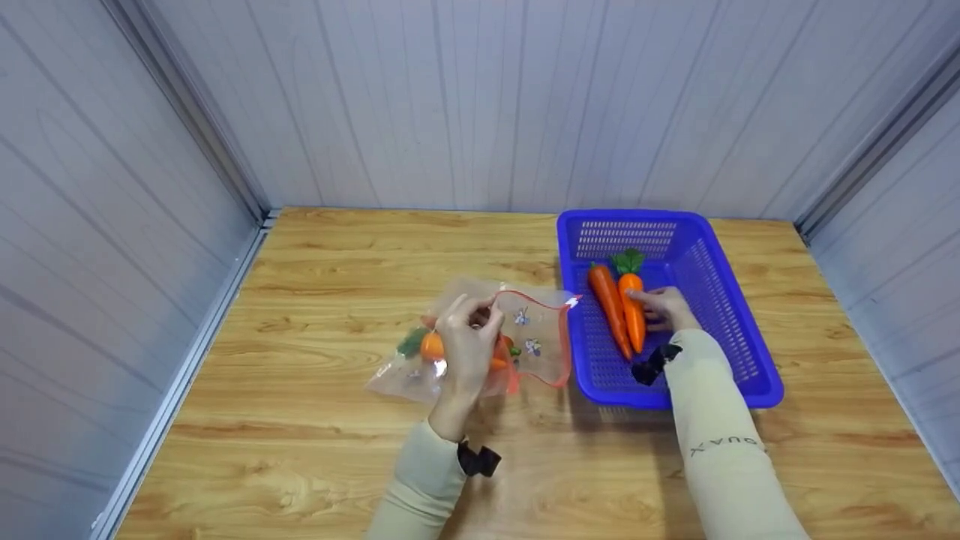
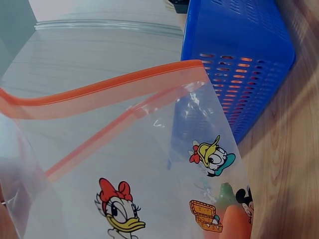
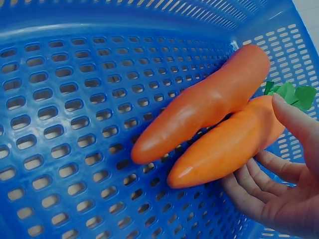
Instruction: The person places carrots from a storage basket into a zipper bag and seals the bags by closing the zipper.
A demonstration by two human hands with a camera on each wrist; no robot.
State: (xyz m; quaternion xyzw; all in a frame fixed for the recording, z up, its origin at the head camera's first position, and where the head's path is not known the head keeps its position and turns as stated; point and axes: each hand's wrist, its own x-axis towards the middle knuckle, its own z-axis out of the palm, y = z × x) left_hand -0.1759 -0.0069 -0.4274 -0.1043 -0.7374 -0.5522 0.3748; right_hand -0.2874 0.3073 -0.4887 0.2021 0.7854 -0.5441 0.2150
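My left hand (image 1: 466, 341) pinches the rim of a clear zip bag (image 1: 544, 330) with an orange-red edge and cartoon prints. Inside the bag lie orange carrots (image 1: 433, 346) with green tops, partly hidden by that hand. In the left wrist view the mouth of the bag (image 2: 119, 144) gapes beside the basket. Over in the blue basket (image 1: 750, 352), my right hand (image 1: 667, 309) holds a bright orange carrot (image 3: 224, 144) with green leaves, thumb on one side and fingers curled under the other. A darker orange-red carrot (image 3: 204, 104) lies alongside it.
The basket, with its perforated walls, stands on the right of a wood-grain table (image 1: 315, 450). Pale panel walls (image 1: 480, 105) close off the back and both sides. The bag lies close against the basket's left side.
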